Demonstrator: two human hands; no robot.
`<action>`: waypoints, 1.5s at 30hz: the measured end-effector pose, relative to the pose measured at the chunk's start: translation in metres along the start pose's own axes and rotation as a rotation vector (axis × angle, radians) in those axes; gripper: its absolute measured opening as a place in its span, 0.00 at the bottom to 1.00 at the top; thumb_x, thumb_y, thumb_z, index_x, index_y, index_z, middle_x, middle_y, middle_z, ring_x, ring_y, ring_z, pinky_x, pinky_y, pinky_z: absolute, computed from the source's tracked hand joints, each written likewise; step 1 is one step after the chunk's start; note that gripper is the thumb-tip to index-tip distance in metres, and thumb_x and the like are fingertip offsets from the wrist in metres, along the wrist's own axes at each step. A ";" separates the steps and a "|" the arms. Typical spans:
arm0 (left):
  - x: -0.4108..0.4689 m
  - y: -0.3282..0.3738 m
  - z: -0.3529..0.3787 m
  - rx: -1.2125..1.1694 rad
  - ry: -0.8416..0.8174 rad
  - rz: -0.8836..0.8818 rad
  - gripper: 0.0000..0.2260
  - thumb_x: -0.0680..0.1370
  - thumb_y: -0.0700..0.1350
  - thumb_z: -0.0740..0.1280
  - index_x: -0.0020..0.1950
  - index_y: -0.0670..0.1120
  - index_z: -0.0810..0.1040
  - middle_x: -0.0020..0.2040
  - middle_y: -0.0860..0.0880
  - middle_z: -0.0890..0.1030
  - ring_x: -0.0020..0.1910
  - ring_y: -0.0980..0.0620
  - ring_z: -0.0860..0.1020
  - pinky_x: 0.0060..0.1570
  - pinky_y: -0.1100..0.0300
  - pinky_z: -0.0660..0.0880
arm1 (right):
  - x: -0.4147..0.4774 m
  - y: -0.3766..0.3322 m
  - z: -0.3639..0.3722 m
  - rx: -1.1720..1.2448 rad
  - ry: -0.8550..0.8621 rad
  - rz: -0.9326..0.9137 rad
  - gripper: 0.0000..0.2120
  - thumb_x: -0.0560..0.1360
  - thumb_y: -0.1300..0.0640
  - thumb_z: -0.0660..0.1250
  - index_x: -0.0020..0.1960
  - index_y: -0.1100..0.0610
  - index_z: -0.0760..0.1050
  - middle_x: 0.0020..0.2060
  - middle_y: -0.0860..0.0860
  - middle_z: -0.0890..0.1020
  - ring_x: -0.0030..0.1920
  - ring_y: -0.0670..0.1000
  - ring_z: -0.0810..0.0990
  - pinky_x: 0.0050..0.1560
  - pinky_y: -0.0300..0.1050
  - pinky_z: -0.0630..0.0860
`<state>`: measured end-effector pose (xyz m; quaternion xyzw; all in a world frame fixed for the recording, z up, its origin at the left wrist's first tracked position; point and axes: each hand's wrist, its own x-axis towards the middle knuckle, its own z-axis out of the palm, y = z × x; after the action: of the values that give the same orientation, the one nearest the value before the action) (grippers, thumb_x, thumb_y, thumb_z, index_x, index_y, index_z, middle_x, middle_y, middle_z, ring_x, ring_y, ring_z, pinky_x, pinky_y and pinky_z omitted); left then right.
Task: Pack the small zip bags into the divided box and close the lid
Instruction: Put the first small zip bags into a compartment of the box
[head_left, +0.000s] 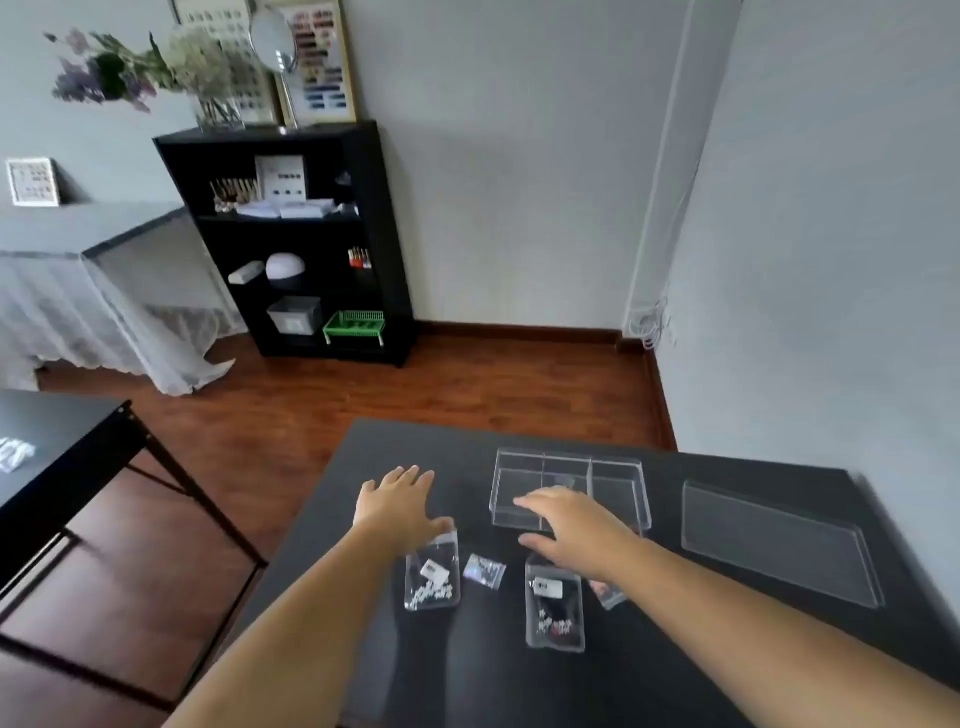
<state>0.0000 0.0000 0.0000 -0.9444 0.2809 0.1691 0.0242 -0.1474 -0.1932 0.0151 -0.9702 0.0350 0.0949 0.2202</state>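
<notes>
A clear divided box (618, 470) stands open on the dark table, three compartments across. Its clear lid (774, 545) lies flat to the right. Several small zip bags lie in front of the box: one with white bits (432, 579), a tiny shiny one (484, 570), a larger one with dark pieces (555, 608), and one (608, 596) mostly hidden under my right wrist. My left hand (397, 506) lies flat, fingers spread, just beyond the left bag. My right hand (576, 527) hovers open over the box's front edge, holding nothing.
The dark table (457, 452) ends at the left over a wooden floor. A second black table (62, 431) stands to the left. A black shelf unit (311, 234) is against the far wall. A grey wall runs close along the right.
</notes>
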 end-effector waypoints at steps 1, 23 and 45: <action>-0.002 -0.001 0.007 0.008 -0.025 0.003 0.36 0.73 0.66 0.57 0.76 0.51 0.50 0.78 0.50 0.52 0.77 0.50 0.49 0.74 0.45 0.51 | -0.003 0.002 0.006 0.022 -0.015 0.020 0.26 0.78 0.46 0.62 0.73 0.51 0.63 0.72 0.49 0.68 0.71 0.50 0.66 0.71 0.48 0.63; 0.001 -0.008 0.060 -0.305 -0.003 -0.142 0.19 0.68 0.46 0.74 0.55 0.48 0.73 0.56 0.47 0.73 0.58 0.46 0.71 0.56 0.51 0.70 | 0.003 0.027 0.061 0.114 -0.065 0.339 0.12 0.67 0.60 0.75 0.46 0.56 0.74 0.47 0.53 0.80 0.43 0.53 0.77 0.41 0.45 0.72; 0.029 -0.022 -0.030 -0.738 0.134 -0.029 0.07 0.70 0.36 0.69 0.39 0.49 0.80 0.38 0.51 0.82 0.41 0.55 0.79 0.39 0.68 0.72 | 0.098 0.024 -0.035 0.306 0.326 0.322 0.04 0.74 0.61 0.69 0.44 0.58 0.82 0.46 0.55 0.85 0.44 0.54 0.82 0.45 0.44 0.76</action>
<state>0.0440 -0.0006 0.0177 -0.9024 0.1885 0.1963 -0.3340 -0.0485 -0.2323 0.0169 -0.9100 0.2379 -0.0351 0.3377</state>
